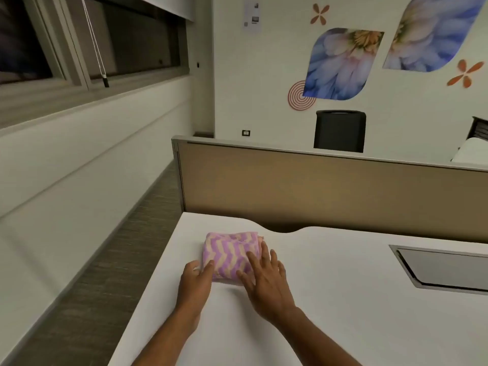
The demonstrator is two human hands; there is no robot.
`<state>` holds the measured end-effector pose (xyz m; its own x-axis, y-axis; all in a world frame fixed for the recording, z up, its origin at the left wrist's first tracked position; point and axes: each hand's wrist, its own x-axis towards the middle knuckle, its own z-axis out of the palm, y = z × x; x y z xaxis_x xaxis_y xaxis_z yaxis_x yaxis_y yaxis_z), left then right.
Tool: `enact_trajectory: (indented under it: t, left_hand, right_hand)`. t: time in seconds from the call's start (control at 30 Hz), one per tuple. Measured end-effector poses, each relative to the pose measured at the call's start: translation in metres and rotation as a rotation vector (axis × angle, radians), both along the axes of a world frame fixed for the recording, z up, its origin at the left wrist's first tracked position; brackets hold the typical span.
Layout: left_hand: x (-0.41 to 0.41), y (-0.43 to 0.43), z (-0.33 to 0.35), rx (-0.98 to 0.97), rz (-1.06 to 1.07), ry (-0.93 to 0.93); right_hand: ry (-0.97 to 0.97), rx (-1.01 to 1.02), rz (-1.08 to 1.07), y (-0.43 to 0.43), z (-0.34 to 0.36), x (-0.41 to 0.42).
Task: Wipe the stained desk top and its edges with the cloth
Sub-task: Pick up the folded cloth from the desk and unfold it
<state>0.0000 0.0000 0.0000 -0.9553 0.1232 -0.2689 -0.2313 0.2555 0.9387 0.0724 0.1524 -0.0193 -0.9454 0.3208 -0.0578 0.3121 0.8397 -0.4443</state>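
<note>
Both hands (232,278) on folded cloth (229,253)

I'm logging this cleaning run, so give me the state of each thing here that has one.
cloth: folded, lying flat on the desk
left hand: fingers at the cloth's near left corner
right hand: open, fingers spread on the cloth's right side
desk top: white, no stain visible
cable hatch: lid shut
roller blind: raised

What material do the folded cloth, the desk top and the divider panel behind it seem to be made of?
Cloth: soft woven or microfibre fabric, matte, judging by its folds and chevron stripes. Desk top: smooth white laminate, probably, with an even faint sheen. Divider panel: matte tan board or fabric, unclear, in a grey metal-looking frame.
</note>
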Motion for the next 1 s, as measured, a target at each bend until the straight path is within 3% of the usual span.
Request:
enact_trajectory:
  t: [0.27,0.57,0.77,1.0]
  left_hand:
    - [-0.009,0.005,-0.012,0.018,0.026,-0.028]
    - [-0.003,0.005,-0.009,0.162,0.087,-0.074]
    - [0.005,0.002,-0.007,0.350,0.188,-0.215]
    - [0.034,-0.009,0.006,0.576,0.113,-0.470]
  right_hand:
    - [-0.005,-0.094,-0.055,-0.001,-0.015,-0.012]
    - [0.263,-0.342,-0.243,-0.014,-0.017,-0.009]
    - [0.382,-0.426,-0.298,-0.028,-0.014,0.011]
    - [0.493,-0.383,-0.218,-0.043,-0.011,0.064]
